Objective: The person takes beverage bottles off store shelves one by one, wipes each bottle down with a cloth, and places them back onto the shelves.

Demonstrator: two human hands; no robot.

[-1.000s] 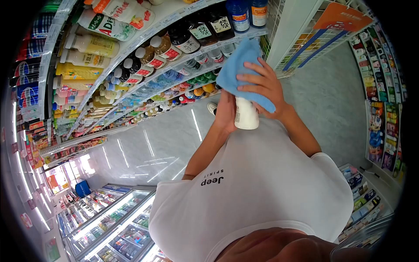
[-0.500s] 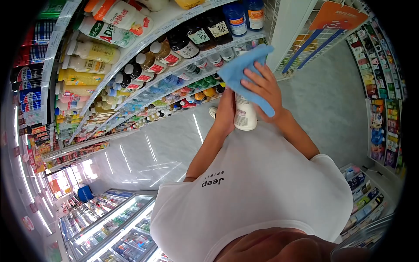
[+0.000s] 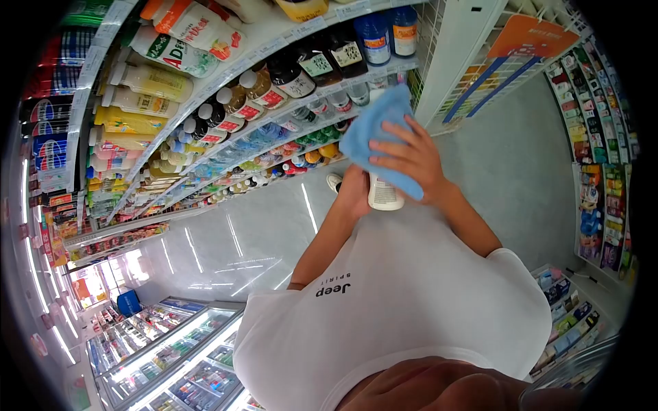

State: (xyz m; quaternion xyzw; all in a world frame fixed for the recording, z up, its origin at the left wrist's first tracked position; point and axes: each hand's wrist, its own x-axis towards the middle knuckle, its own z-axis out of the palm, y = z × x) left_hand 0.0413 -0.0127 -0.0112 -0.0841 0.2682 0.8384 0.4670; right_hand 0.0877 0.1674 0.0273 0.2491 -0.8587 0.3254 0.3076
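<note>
Since the frame half a second ago, the white bottle (image 3: 386,194) has dipped slightly toward the chest, and it sits between both hands in front of the shirt (image 3: 397,294), its base toward me. The blue cloth (image 3: 375,133), whose far corner flared out to the right then, is now gathered in and lower over the bottle's middle, so less of the lower label shows; a white end has appeared past the cloth's far edge, probably the bottle's top. To me that means the cloth is being worked along the bottle rather than held on one spot. My left hand (image 3: 354,192) is closed around the bottle's side, though I can't see its fingertips behind the cloth. My right hand (image 3: 411,156) holds the cloth, fingers curved over it and pressing it onto the bottle. Just beyond, I see dark bottles (image 3: 291,75) and blue bottles (image 3: 373,38) on the shelves, behind a price strip (image 3: 271,46). An orange panel (image 3: 534,35) hangs on wire mesh to the right; farther out lie grey floor (image 3: 274,226) and glass-topped cabinets (image 3: 185,356) at lower left.
</note>
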